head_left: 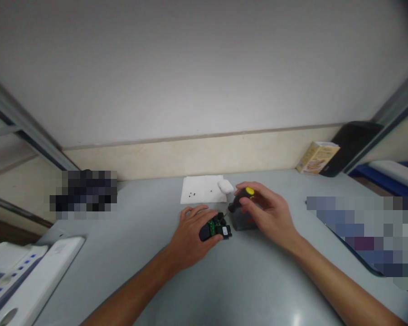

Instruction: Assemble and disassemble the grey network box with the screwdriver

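My left hand is closed around a small black electronic device whose green circuit board lies exposed. It rests on or just above the grey table. In my right hand is a screwdriver with a black handle and a yellow end, tilted so that its thin shaft points down at the device's upper right part. Whether the tip touches a screw is too small to tell. Beneath and behind the right hand stands a dark grey box-like object, partly hidden by the fingers.
Behind my hands lies a white paper sheet with several tiny dark pieces on it. A white rounded object stands at its right edge. Far right are a yellow box and a black panel. White binders lie at left.
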A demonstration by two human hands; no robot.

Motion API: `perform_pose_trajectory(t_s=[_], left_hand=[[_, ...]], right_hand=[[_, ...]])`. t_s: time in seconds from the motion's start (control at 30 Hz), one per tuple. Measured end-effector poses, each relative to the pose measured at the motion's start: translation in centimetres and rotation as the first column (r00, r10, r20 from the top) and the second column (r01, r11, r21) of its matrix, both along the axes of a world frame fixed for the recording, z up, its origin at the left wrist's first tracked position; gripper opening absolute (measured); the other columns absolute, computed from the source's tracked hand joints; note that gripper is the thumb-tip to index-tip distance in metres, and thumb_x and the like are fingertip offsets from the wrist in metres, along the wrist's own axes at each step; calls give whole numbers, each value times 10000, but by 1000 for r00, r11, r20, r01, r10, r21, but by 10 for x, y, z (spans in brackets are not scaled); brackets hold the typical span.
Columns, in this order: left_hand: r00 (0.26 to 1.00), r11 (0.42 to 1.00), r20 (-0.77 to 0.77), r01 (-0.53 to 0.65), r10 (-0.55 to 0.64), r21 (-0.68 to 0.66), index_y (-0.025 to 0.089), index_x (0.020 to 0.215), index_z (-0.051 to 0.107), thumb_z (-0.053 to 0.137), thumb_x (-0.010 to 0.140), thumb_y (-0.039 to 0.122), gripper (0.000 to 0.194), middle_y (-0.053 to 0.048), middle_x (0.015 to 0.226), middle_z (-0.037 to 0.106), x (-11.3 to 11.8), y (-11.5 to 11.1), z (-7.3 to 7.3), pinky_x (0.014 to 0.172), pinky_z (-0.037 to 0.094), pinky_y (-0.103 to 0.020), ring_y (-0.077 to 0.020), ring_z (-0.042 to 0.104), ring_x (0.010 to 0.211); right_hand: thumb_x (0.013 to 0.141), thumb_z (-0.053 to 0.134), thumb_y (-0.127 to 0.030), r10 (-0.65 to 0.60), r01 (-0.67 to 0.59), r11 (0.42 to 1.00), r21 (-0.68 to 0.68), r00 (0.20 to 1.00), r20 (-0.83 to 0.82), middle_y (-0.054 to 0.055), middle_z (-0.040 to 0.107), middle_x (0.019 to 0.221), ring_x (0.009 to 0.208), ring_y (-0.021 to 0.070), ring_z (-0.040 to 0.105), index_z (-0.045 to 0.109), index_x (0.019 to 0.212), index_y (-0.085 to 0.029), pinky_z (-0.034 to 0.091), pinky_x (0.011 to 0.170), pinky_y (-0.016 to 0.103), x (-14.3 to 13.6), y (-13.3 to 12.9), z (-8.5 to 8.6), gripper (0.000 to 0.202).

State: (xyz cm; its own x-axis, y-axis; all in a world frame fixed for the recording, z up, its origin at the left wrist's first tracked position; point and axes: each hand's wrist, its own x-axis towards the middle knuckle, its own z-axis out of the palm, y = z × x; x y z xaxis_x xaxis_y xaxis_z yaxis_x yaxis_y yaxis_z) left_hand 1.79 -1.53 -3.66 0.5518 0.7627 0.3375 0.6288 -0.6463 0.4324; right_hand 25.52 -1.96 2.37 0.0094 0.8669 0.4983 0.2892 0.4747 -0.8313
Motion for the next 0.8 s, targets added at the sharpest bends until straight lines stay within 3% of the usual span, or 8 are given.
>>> perform_pose_trajectory(t_s=[0.5, 0.7, 0.8], left_hand=[[998, 1000, 59, -20, 21, -14, 320, 1315, 583, 741, 882, 381, 465, -3, 1316, 693, 2, -1, 3, 1118, 265, -467, -249, 547, 1294], [981, 995, 165, -102, 98, 18, 269, 1090, 672, 673, 906, 250, 184, -24, 1233, 707, 4, 0, 4, 1083, 307, -462, -232, 575, 1235], [975, 991, 178, -135, 129, 19, 262, 968, 697, 668, 906, 236, 74, -23, 1185, 716, 4, 1, 4, 1064, 328, -464, -231, 588, 1198]], right_hand=[[899, 679, -377, -33, 30, 997, -71, 998, -44, 22, 720, 925, 639, 117, 663, 707, 1051, -244, 580, 564, 221, -2, -1, 1, 204], [881, 692, -472, -48, 27, 990, -139, 987, -156, 38, 709, 908, 567, 126, 650, 674, 1066, -224, 506, 390, 200, -2, 0, 2, 310], [877, 699, -473, -38, 12, 990, -138, 982, -187, 35, 708, 900, 565, 127, 651, 667, 1066, -223, 506, 388, 201, -2, 1, 2, 315]])
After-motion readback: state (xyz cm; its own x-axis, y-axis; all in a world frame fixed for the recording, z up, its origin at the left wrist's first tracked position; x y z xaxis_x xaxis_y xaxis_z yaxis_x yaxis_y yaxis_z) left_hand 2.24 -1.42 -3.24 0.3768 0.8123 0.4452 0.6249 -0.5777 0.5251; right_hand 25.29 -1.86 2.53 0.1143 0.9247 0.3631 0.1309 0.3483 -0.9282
